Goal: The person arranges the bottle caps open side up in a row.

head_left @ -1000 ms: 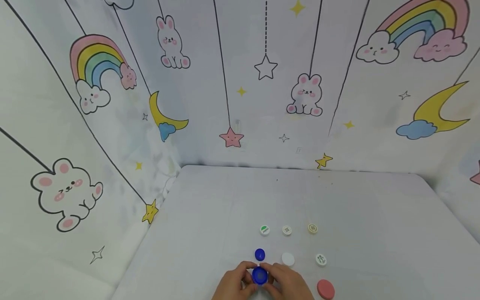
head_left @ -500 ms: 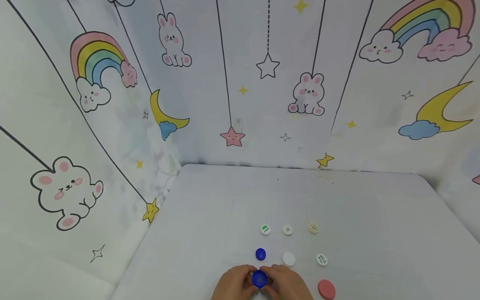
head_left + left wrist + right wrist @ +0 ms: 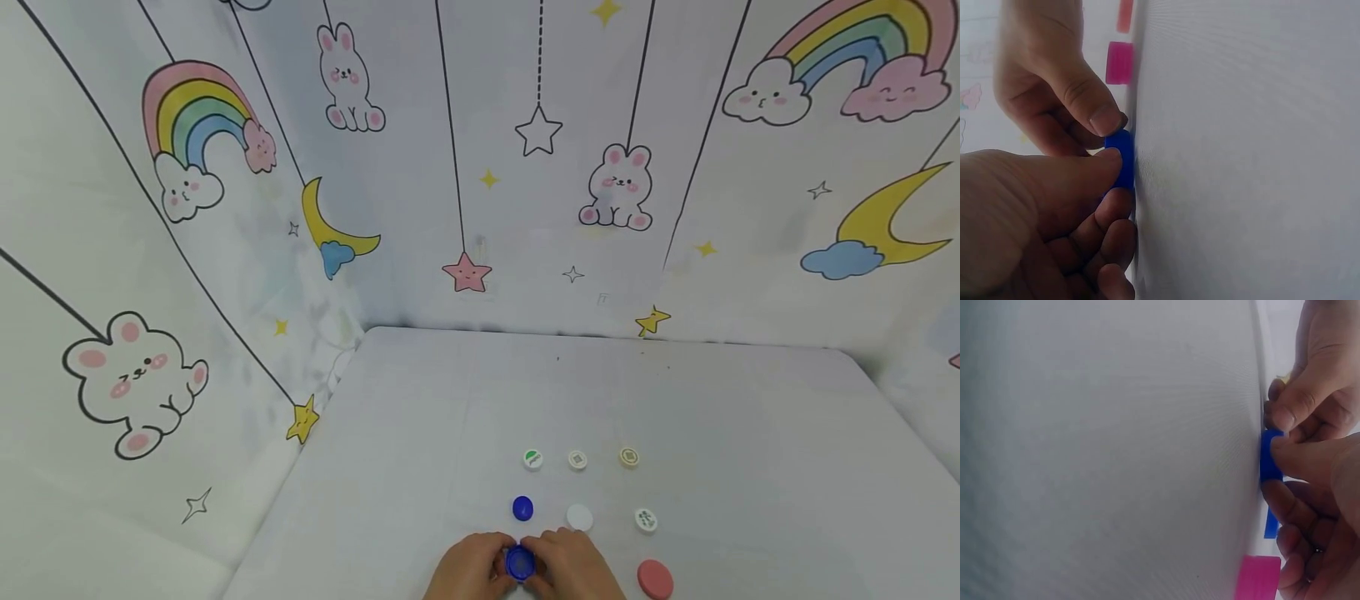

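Note:
In the head view a round blue bottle cap [image 3: 521, 563], hollow side up, lies between both hands at the bottom of the frame. My left hand [image 3: 468, 567] grips it from the left with thumb and fingers. From the other side my right hand [image 3: 576, 568] pinches it in the same way. Both wrist views show the blue cap [image 3: 1126, 156] edge-on, held at the white table surface. A smaller blue cap [image 3: 522, 508] lies just beyond the fingertips. A white cap [image 3: 580, 517] is beyond the right hand, and a red cap [image 3: 656, 579] is to its right.
Farther back lie a green-and-white cap [image 3: 532, 459], a pale cap with a square mark [image 3: 577, 460] and a cream cap [image 3: 629, 457]. A printed white cap [image 3: 646, 521] sits to the right. A cartoon-printed cloth [image 3: 420, 208] hangs behind the white table [image 3: 750, 433].
Both hands have drawn slightly toward the body with the blue bottle cap between them. The other caps lie where they were; the head view has shifted a little.

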Tool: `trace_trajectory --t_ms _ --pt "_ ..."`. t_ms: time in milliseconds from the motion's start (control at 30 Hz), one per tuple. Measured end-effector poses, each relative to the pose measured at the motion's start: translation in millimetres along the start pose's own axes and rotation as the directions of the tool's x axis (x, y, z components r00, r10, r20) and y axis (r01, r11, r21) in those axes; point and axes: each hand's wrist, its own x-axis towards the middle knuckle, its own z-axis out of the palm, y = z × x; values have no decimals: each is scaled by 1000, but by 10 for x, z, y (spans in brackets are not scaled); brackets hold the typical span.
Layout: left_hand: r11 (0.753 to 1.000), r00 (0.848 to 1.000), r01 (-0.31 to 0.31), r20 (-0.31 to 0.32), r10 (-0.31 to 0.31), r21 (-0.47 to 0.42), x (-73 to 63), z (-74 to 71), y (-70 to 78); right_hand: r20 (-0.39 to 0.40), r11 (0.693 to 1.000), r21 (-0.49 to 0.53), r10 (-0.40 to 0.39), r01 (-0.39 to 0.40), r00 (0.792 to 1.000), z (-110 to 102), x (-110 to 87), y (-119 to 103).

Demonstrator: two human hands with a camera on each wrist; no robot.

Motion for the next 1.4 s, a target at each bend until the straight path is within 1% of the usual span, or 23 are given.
trace_trajectory --t_ms 133,333,500,600,667,767,833,867,900,967,1033,1167,1267,1333,1400 --pt "1000 1000 1 -3 -1 6 3 6 4 17 1000 -11 6 -6 1000 -13 9 8" --pt "1000 1000 9 -3 -9 18 6 4 19 19 1000 -4 14 -14 1000 -14 17 7" --pt "1000 1000 16 -2 -16 10 8 2 26 7 1000 2 10 -10 1000 -28 11 -6" --pt "1000 1000 13 6 -13 -7 9 -3 10 13 1000 5 15 -15 1000 -38 6 -16" --pt "999 1000 10 25 -9 -31 9 -15 -17 33 999 6 34 -34 999 -44 5 -23" --pt "998 998 25 66 -22 -55 14 -48 -77 60 996 14 87 -88 994 -58 4 -33" --pt "998 996 32 85 -27 -53 14 -82 -123 57 993 17 120 -121 991 -69 4 -38" --pt "999 996 28 88 -25 -40 14 -100 -144 41 992 15 128 -129 991 -75 1 -39" --pt "1000 996 16 83 -14 -25 15 -118 -165 26 990 16 140 -141 990 -83 1 -38" --pt "1000 998 -17 60 18 -2 15 -162 -197 -26 991 -5 136 -137 990 -106 1 -32" --pt "998 998 -51 33 51 20 22 -206 -210 -61 989 -22 142 -143 988 -133 2 -26" --pt "990 993 -115 -24 118 86 69 -301 -172 -106 986 -65 148 -156 983 -202 24 -15" --pt "975 983 -158 -73 171 157 137 -338 -136 -164 987 -94 113 -129 980 -250 47 -2" --pt "968 977 -167 -98 187 186 196 -341 -117 -205 988 -114 78 -103 976 -271 69 12" --pt "966 976 -160 -111 185 203 254 -333 -106 -227 988 -127 56 -87 972 -286 93 23"
